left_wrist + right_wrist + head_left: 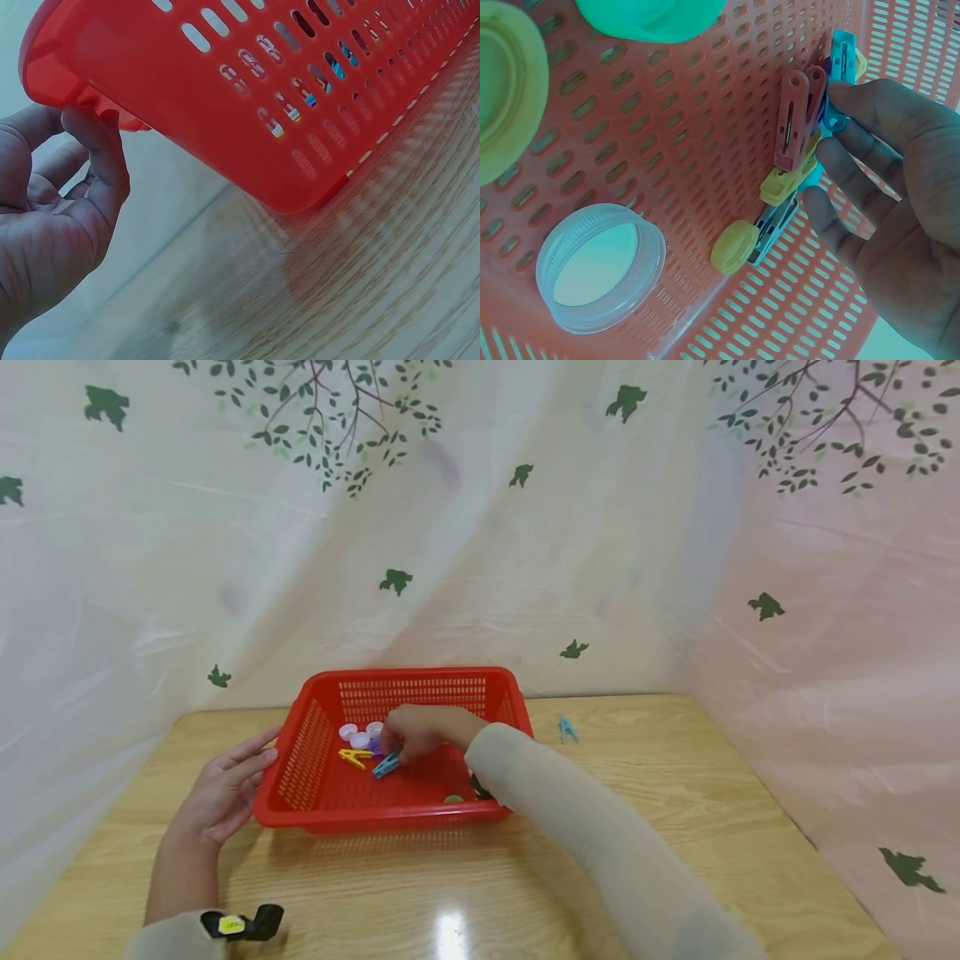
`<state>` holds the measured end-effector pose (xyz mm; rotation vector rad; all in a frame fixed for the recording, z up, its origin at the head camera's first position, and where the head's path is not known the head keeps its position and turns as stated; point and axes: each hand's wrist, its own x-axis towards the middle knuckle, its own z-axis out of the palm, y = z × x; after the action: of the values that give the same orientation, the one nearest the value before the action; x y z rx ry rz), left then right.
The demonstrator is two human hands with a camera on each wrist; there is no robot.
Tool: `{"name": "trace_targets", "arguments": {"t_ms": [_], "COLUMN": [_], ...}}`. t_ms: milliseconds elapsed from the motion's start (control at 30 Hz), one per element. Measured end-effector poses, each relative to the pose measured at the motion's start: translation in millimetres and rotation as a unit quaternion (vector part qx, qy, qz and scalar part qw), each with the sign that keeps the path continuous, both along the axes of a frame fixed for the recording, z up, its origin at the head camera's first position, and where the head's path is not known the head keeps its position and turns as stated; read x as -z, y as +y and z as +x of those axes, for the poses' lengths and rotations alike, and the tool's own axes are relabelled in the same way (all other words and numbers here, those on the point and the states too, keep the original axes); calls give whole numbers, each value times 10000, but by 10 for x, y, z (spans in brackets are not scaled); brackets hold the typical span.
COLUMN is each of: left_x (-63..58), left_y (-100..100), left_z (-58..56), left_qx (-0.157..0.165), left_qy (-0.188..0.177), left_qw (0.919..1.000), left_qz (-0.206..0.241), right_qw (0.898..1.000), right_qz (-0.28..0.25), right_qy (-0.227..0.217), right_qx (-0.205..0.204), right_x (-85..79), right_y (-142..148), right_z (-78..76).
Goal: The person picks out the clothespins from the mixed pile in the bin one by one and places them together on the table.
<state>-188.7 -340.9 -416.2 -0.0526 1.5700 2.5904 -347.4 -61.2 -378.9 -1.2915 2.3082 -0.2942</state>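
Basket (390,817): left hand (227,787) grips its left rim. Blue peg (386,765), inside basket: pinched by right hand (417,730) (nearer one), long axis slanting from hand toward basket's near-left corner.

We face a pale, creased sheet (487,527) hanging behind a wood-grain tabletop (675,810), printed with leafy branches (851,410) along its top and scattered dark green motifs (626,402). Rightward we see it turn pinkish; a bright glare (452,935) marks the tabletop's near part.
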Motion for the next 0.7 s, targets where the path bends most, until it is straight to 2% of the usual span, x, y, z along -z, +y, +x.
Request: {"name": "trace_targets", "arguments": {"t_ms": [400, 700], "left_x": [16, 14], "left_y": [-1, 3], "left_z": [3, 12], "left_qx": [-13, -32], "left_qy": [35, 39], "left_qw": [10000, 10000], "left_qz": [13, 59], "right_qw": [9995, 9983], "right_qz": [16, -356], "right_qy": [-202, -239], "right_qx": [249, 391], "right_x": [-45, -218], "right_y": [1, 33], "right_z": [16, 40]}}
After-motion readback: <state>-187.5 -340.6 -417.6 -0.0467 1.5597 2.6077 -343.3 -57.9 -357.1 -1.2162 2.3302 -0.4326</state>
